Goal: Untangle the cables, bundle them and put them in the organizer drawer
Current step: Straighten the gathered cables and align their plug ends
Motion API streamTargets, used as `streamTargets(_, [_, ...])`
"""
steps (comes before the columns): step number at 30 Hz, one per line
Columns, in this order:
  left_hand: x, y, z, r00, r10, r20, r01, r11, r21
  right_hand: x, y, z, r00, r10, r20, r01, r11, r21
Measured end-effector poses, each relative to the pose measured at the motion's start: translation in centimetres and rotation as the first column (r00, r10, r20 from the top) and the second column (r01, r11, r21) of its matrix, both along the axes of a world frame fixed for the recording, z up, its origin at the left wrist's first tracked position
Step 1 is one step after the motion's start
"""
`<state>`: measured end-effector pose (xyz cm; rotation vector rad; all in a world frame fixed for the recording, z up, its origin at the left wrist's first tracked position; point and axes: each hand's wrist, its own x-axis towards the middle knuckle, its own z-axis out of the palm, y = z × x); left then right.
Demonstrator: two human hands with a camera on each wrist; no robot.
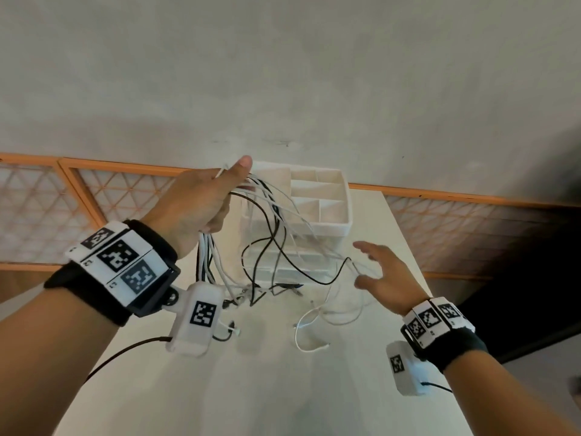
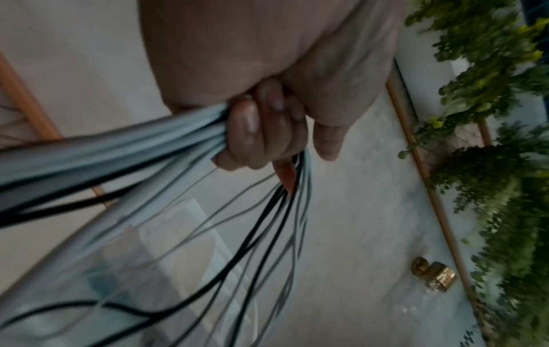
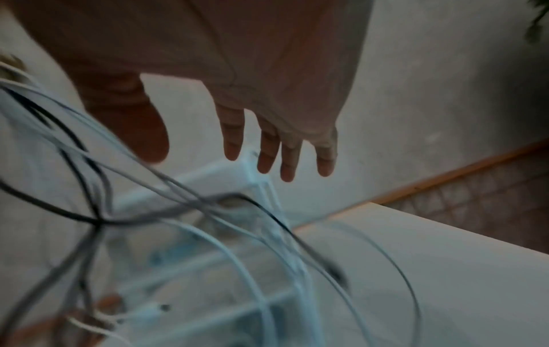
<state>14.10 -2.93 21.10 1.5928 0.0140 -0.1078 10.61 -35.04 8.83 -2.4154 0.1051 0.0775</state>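
The task is at an early stage: the left hand (image 1: 201,199) grips the tangled cables (image 1: 270,234) at 11 o'clock before the organizer (image 1: 333,226), while the right hand (image 1: 382,273), fingers spread, holds nothing at 3 o'clock.

In the head view, the loose cables (image 1: 276,243) hang in front of the organizer (image 1: 317,199), so its drawer fronts, toward 6 o'clock from its top tray, are mostly covered and too pale to tell open from closed. The left hand (image 1: 201,199) hides the part of the bundle inside its fist, and in the left wrist view the cables (image 2: 118,150) are cut by the edge at 9 o'clock. The right wrist view is dark and smeared, so I cannot tell if the fingers (image 3: 268,150) of the right hand (image 1: 382,275) touch any cable.
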Motion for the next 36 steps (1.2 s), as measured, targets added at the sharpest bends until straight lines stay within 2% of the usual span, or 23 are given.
streamTargets(2, [-0.5,-0.5,0.6,0.997,-0.079,0.019,0.078,0.996,0.041,0.4,2.1,2.8,0.970,0.031,0.242,-0.068,0.987,0.146])
streamTargets(4, [-1.0,-1.2,1.1,0.987,-0.157,0.048,0.151,0.984,0.097,0.5,5.1,6.5,0.913,0.094,0.397,-0.201,0.951,0.236])
streamTargets(6, [-1.3,-1.8,1.6,0.971,-0.229,0.072,0.217,0.965,0.146,0.6,7.8,9.3,0.880,0.170,0.445,-0.303,0.920,0.249])
streamTargets(8, [-1.6,-2.1,2.0,0.962,-0.253,0.100,0.224,0.945,0.238,0.8,9.4,10.8,0.864,0.180,0.469,-0.320,0.917,0.239])
streamTargets(11, [-1.5,-1.9,2.3,0.962,-0.245,0.121,0.164,0.871,0.463,1.4,9.7,11.9,0.820,0.152,0.551,-0.306,0.931,0.200])
streamTargets(14, [-1.1,-1.6,2.1,0.974,-0.155,0.164,0.050,0.857,0.513,1.6,9.0,11.9,0.837,0.166,0.522,-0.315,0.925,0.212])
streamTargets(16, [-0.8,-1.1,2.0,0.977,-0.059,0.207,-0.057,0.858,0.511,2.0,7.8,11.1,0.849,0.120,0.515,-0.255,0.946,0.201])
streamTargets(18, [-0.6,-0.3,2.0,0.975,0.032,0.222,-0.137,0.869,0.475,2.7,5.5,8.9,0.888,0.110,0.447,-0.134,0.991,0.023])
streamTargets(20, [-0.2,0.6,2.3,0.965,0.127,0.231,-0.206,0.911,0.358,2.8,2.7,5.3,0.968,0.109,0.226,-0.050,0.966,-0.254])
streamTargets(21, [-0.1,1.1,2.4,0.961,0.156,0.230,-0.223,0.927,0.302,2.5,1.4,3.2,0.993,0.073,0.091,-0.039,0.943,-0.329])
streamTargets(23, [-0.2,1.5,2.7,0.967,0.147,0.209,-0.206,0.932,0.298,1.6,-0.7,-0.6,0.995,-0.031,-0.090,-0.005,0.927,-0.375])
streamTargets(24, [-0.3,1.4,2.6,0.973,0.122,0.196,-0.187,0.915,0.357,1.4,-1.3,-1.5,0.991,-0.080,-0.109,0.034,0.930,-0.366])
streamTargets(26, [-0.4,1.0,1.9,0.975,0.072,0.208,-0.169,0.849,0.500,1.7,-1.8,-1.4,0.980,-0.196,-0.045,0.176,0.944,-0.278])
streamTargets(29, [-0.8,0.6,0.4,0.984,-0.037,0.176,-0.097,0.714,0.694,2.0,-1.4,2.5,0.931,-0.328,0.161,0.339,0.940,-0.043])
streamTargets(32, [-0.9,0.8,-1.4,0.990,-0.084,0.109,-0.042,0.570,0.821,2.1,-1.6,6.3,0.798,-0.500,0.335,0.449,0.865,0.223])
streamTargets(34, [-1.0,0.8,-2.1,0.995,-0.048,0.089,-0.047,0.564,0.825,2.0,-2.1,6.9,0.761,-0.535,0.367,0.507,0.843,0.178])
streamTargets(36, [-0.9,0.8,-2.4,0.996,-0.003,0.088,-0.068,0.607,0.791,1.7,-2.4,6.2,0.785,-0.505,0.359,0.521,0.851,0.058])
